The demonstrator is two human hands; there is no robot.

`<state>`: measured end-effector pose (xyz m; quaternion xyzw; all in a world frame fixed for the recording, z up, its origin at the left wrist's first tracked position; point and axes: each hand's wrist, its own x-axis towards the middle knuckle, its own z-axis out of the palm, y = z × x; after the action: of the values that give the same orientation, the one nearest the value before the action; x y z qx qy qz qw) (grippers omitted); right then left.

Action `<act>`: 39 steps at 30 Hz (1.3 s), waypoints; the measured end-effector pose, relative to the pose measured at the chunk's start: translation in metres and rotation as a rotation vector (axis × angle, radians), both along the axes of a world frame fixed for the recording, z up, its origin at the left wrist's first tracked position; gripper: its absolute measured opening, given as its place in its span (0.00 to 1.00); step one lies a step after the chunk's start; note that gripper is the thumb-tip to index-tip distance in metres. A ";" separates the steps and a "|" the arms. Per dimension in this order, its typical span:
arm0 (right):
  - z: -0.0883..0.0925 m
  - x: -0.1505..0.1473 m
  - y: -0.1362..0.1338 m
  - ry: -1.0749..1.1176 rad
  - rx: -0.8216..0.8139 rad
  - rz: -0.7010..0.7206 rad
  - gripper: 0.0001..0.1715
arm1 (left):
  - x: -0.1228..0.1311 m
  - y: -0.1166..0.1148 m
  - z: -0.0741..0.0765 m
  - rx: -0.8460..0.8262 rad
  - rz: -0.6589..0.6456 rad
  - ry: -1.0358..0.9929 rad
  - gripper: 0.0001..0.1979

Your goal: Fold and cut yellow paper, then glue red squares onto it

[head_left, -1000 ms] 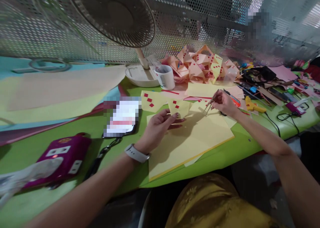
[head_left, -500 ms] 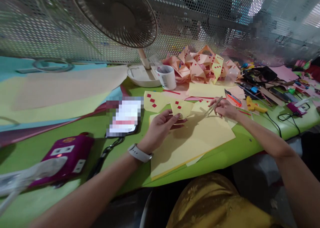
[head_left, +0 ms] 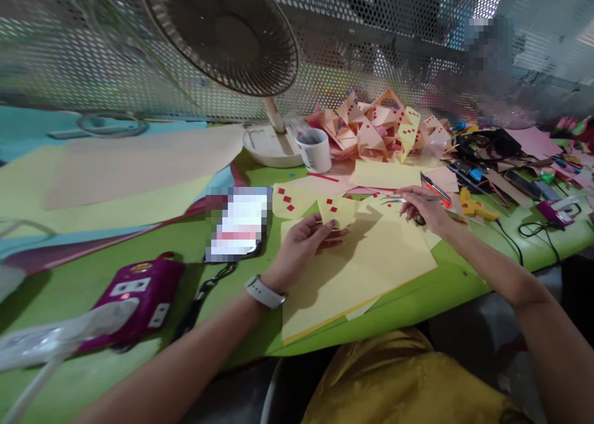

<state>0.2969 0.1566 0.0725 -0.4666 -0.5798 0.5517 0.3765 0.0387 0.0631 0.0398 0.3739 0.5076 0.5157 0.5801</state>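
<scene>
My left hand pinches a small yellow paper piece with red squares on it, held just above a stack of yellow paper sheets. To the right, my right hand is closed around metal tweezers, which lie nearly level with their tips toward the left. Small red squares lie scattered close to the tips; whether the tweezers grip one is too small to tell. Another yellow paper piece with red squares lies beyond my left hand.
A fan and a white cup stand at the back beside a heap of folded pink papers. A phone and a purple power strip lie left. On the right are a craft knife and a yellow glue gun.
The tweezers have turned from a steep slant to nearly level, tips now toward the left. My left hand keeps hold of the yellow paper piece. The whole view has shifted slightly.
</scene>
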 end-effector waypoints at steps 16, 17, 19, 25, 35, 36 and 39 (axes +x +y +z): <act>-0.020 -0.012 0.036 0.304 -0.127 -0.333 0.18 | -0.003 0.000 0.001 0.018 0.097 -0.018 0.20; -0.022 -0.010 0.036 0.286 -0.112 -0.343 0.19 | -0.003 0.000 0.002 0.012 0.096 -0.018 0.20; -0.025 -0.006 0.037 0.215 -0.080 -0.375 0.19 | -0.003 0.000 0.002 0.002 0.097 -0.016 0.20; -0.031 0.002 0.033 0.112 -0.060 -0.423 0.19 | -0.006 -0.001 0.000 -0.015 0.126 -0.036 0.19; -0.013 -0.015 0.024 0.046 -0.047 -0.315 0.20 | -0.008 -0.001 -0.002 -0.080 0.172 -0.104 0.19; -0.011 -0.013 0.023 0.034 -0.038 -0.325 0.20 | -0.009 -0.001 -0.002 -0.083 0.188 -0.115 0.19; -0.008 -0.008 0.020 0.015 -0.024 -0.345 0.20 | -0.011 -0.001 -0.001 -0.076 0.273 -0.160 0.18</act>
<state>0.2890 0.1768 0.0649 -0.5594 -0.4817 0.4894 0.4643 0.0279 0.0625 0.0389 0.2370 0.5251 0.5985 0.5567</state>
